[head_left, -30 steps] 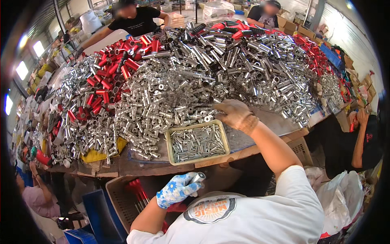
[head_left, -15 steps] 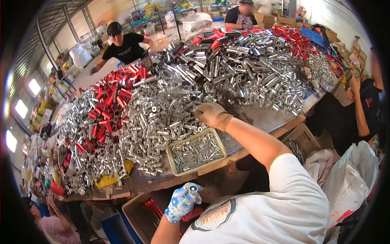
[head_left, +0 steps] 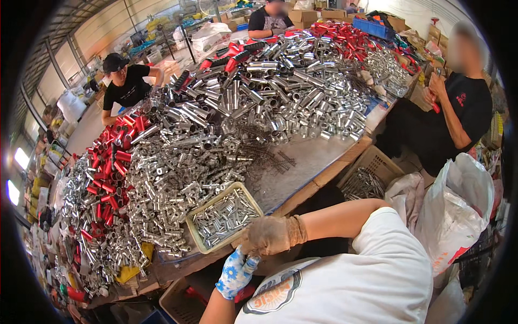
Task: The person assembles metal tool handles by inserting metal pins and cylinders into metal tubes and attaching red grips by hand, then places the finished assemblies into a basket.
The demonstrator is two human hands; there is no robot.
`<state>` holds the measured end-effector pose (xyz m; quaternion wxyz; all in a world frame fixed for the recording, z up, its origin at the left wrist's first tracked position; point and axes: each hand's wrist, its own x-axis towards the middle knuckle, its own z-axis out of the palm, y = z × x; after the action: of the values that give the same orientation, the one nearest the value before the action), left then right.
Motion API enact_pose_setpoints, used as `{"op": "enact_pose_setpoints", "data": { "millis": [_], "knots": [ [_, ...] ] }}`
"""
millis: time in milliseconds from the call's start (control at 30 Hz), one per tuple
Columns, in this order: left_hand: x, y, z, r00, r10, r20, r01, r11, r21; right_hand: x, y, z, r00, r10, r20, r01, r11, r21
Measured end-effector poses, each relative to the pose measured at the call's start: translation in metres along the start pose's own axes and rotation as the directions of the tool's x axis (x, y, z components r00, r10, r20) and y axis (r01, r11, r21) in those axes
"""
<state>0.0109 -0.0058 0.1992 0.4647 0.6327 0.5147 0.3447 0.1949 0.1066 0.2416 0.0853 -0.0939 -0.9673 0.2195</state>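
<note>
My left hand [head_left: 235, 274], in a white glove with blue flowers, is closed at the table's front edge. It grips a shiny metal tube, now mostly covered by fingers. Over it, my right hand [head_left: 268, 236], in a brown work glove, is closed with its fingertips meeting the left glove. Whatever the right fingers pinch is hidden. Just beyond both hands stands a pale yellow tray [head_left: 220, 244] of metal pins [head_left: 224, 218]. A heap of small silver metal fittings [head_left: 162, 194] lies behind the tray, with dark coil springs [head_left: 275, 161] to the right.
Red sleeves [head_left: 110, 162] and chrome tubes [head_left: 302, 92] are piled across the table. Under its edge sit a crate of metal parts [head_left: 367, 183] and white sacks [head_left: 453, 210]. Co-workers are at the far side [head_left: 127, 86], the back [head_left: 270, 21] and the right [head_left: 458, 102].
My right hand has come back from the heap of fittings to my left hand, which still holds the metal tube. The view has shifted to the right.
</note>
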Motion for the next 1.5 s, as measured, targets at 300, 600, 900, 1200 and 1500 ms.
{"op": "enact_pose_setpoints", "data": {
  "millis": [300, 600, 900, 1200, 1500],
  "knots": [
    [0.022, -0.001, 0.002, 0.975, -0.173, 0.137, 0.190, 0.974, -0.122, -0.035, 0.023, 0.015, 0.866, 0.210, -0.454, 0.050, 0.867, 0.496],
    [0.034, 0.003, 0.018, 0.991, 0.126, 0.047, -0.134, 0.944, 0.303, -0.029, 0.027, 0.021, 0.954, -0.094, -0.284, 0.103, 0.995, 0.015],
    [0.034, 0.020, 0.021, 1.000, -0.015, 0.012, 0.011, 0.958, 0.287, -0.075, 0.060, -0.032, 0.945, 0.213, -0.249, -0.138, 0.948, 0.288],
    [0.030, 0.017, 0.016, 0.994, -0.106, 0.039, 0.097, 0.975, 0.199, -0.134, 0.234, -0.120, 0.278, 0.849, -0.449, -0.951, 0.310, -0.002],
    [0.005, 0.010, -0.003, 0.993, -0.117, -0.033, 0.120, 0.983, 0.137, -0.124, 0.245, -0.096, 0.326, 0.860, -0.393, -0.932, 0.223, -0.287]
  ]
}}
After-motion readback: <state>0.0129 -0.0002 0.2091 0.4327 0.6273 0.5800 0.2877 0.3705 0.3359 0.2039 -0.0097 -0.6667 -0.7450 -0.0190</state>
